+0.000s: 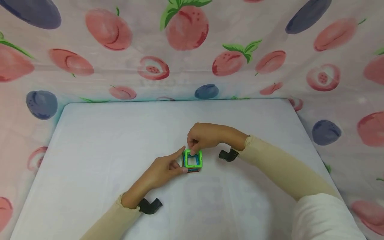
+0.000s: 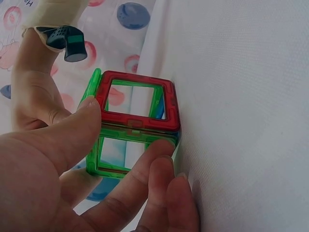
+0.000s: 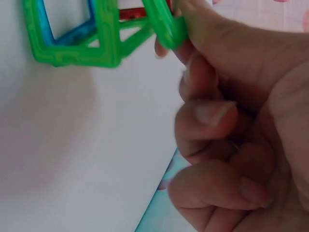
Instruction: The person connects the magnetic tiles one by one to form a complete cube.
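Observation:
A small cube-shaped build of see-through magnetic tiles sits on the white table in front of me. Its sides show a red square tile (image 2: 137, 79), green tiles and a blue tile (image 3: 72, 35). My left hand (image 1: 163, 170) grips the build from the left, thumb on one side and index finger on the other. From the far side, my right hand (image 1: 206, 135) pinches a green square tile (image 3: 164, 24) by its edge between thumb and index finger. That tile lies over the top of the build in the head view and looks tilted in the right wrist view.
The white table (image 1: 99, 140) stretches out on all sides of the build. A fruit-printed curtain (image 1: 144, 36) hangs behind its far edge and along both sides. A black bent piece sits at each wrist, one at the left (image 1: 151, 206), one at the right (image 1: 228, 155).

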A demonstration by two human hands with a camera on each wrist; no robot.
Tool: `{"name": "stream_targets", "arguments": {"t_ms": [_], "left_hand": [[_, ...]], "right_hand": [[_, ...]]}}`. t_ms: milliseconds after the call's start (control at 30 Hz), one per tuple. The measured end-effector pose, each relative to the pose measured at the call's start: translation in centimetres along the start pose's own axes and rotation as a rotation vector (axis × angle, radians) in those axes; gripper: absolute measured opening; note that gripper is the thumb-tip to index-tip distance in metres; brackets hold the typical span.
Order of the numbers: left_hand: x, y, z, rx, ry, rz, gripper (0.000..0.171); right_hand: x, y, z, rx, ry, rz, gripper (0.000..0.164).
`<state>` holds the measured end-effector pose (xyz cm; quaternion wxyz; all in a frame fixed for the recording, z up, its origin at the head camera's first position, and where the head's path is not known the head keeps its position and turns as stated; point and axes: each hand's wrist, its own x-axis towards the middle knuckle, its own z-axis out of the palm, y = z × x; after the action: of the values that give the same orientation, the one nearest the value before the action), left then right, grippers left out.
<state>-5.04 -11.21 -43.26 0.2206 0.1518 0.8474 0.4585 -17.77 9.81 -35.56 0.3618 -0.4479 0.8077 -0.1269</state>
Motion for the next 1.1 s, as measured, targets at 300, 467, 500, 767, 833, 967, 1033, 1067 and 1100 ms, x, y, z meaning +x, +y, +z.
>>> {"name": "stream_targets", "arguments": {"t_ms": [300, 467, 500, 767, 833, 967, 1033, 1067, 1100], "left_hand": [[0.1, -0.1, -0.1, 0.009, 0.004, 0.001, 0.078], [0.0, -0.2, 0.0, 0.006, 0.007, -0.013, 0.077], [0.0, -0.2, 0.1, 0.004, 0.005, -0.011, 0.078], [0.0, 0.2, 0.0, 0.023, 0.023, 0.020, 0.076], [0.0, 0.2, 0.0, 0.031, 0.043, 0.024, 0.074], [0.0, 0.3, 0.2, 0.035, 0.076, 0.032, 0.072], [0.0, 0.3, 0.3, 0.042, 0.085, 0.041, 0.070], [0.0, 0.3, 0.4, 0.049, 0.088, 0.046, 0.068], [0.0, 0.3, 0.4, 0.059, 0.091, 0.051, 0.067]], "right_hand": [[-0.1, -0.1, 2.1, -0.115, 0.210, 0.021, 0.013], [-0.9, 0.1, 3.8, -0.154, 0.350, 0.059, 0.016], [-1.3, 0.1, 4.1, -0.154, 0.379, 0.076, 0.018], [-4.7, 0.5, 7.7, -0.022, 0.560, 0.184, 0.062], [-4.7, 0.6, 8.8, -0.028, 0.575, 0.199, 0.074], [-4.6, 0.5, 10.5, -0.069, 0.624, 0.211, 0.074], [-4.6, 0.5, 11.0, -0.093, 0.656, 0.195, 0.068], [-4.7, 0.4, 11.1, -0.105, 0.668, 0.185, 0.066], [-4.7, 0.4, 11.3, -0.117, 0.673, 0.175, 0.065]]}}
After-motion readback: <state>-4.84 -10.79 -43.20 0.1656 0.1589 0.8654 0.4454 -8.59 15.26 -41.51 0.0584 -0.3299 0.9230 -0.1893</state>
